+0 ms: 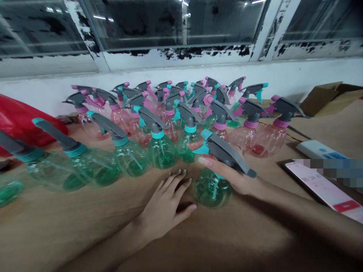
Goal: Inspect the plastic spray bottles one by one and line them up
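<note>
My right hand [236, 176] is wrapped round the neck of a clear green spray bottle [213, 192], just under its grey and turquoise trigger head. This bottle stands upright or nearly so, closest to me. My left hand [166, 206] rests palm down on the brown tabletop [93, 223], fingers spread, a little left of that bottle and touching none. Beyond my fingers are more green spray bottles, one at centre [162, 153] and another [131, 156] to its left. Part of my right hand's grip is hidden behind the trigger head.
Several pink spray bottles [268, 138] crowd behind the green ones, toward the white wall [36, 75] below the windows. A red bag or sheet [25, 121] lies at left. On the right are a lit phone [320, 185], a white device [320, 149] and an open cardboard box [326, 98].
</note>
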{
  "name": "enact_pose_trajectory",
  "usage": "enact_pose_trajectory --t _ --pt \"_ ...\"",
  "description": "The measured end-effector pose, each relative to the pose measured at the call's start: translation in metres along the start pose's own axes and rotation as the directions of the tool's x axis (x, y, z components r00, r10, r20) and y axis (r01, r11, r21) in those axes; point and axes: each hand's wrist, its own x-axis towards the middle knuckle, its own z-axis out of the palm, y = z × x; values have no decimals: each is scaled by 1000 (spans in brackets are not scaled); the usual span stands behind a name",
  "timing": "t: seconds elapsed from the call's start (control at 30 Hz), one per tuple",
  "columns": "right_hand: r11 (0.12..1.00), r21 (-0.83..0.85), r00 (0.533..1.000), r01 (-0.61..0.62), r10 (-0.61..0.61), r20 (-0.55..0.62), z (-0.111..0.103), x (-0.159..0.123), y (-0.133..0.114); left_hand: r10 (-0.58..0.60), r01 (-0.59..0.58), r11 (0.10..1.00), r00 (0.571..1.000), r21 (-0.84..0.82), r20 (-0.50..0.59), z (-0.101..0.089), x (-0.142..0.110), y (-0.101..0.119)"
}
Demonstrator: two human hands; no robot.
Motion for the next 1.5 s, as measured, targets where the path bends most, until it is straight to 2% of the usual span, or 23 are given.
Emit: enact_pose_trajectory --t 0.57,0.77,1.03,1.37,1.5 --pt "999 52 1000 -8 7 22 0 -2 3 -16 16 1000 1000 -17 12 -1 0 1" --pt "1000 14 999 -15 14 48 -1 -2 3 -8 8 1000 1000 -5 3 0 0 1" --pt "999 49 1000 -1 0 24 0 -1 2 -23 24 999 999 -25 27 -2 1 2" --pt "997 72 999 27 -28 16 -1 -2 3 -9 8 999 1000 -41 -10 -1 0 1" --pt "999 47 1000 1 -2 19 0 -3 3 -7 7 1000 1000 -27 -4 -1 0 1"
